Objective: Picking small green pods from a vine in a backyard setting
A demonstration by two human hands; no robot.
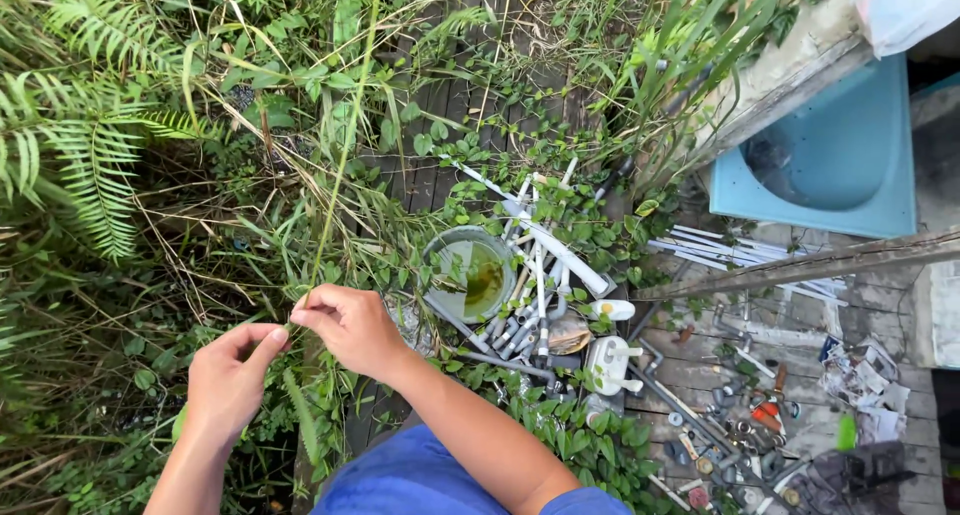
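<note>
— Hands? 
— Right hand [345,327] pinching thin grass stem [340,175], lower centre; left hand [228,377] half-curled beside it, holding nothing.
— Nearby? 
— Bucket [468,273] and white pipes [540,245], centre frame.

A round bucket [468,275] of greenish water is being crowded by creeping vines [570,225], and white plastic pipes [540,240] are being propped across its rim. A pale blue basin [830,160] is being kept at the upper right beside a weathered board. Fern fronds [85,145] are being spread at the left. Small pipe fittings [745,430] are being left scattered over the wooden planks [700,375].
</note>
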